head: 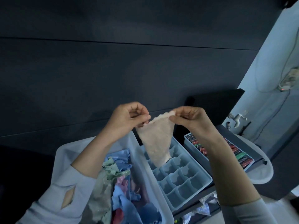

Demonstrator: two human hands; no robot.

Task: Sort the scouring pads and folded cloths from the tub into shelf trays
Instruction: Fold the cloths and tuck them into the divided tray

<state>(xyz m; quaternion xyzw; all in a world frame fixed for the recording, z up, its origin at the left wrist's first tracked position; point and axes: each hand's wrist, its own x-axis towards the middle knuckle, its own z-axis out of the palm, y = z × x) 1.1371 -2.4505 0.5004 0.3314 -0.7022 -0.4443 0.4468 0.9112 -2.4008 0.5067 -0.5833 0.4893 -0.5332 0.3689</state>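
Tub: a pale plastic tub at the near left, holding a heap of crumpled cloths in blue, green, pink and maroon.
Divided tray: a light blue tray of small square cells just right of the tub; the cells in view hold nothing.
Far tray: a second tray further right, packed with red, green and black scouring pads.
Hidden: the tub's near end is cut off by the bottom edge; the right forearm covers part of the far tray.
Held cloth: a beige cloth hangs in a point above the divided tray's far end.
Left hand: the left hand pinches the cloth's upper left corner.
Right hand: the right hand pinches the upper right corner.
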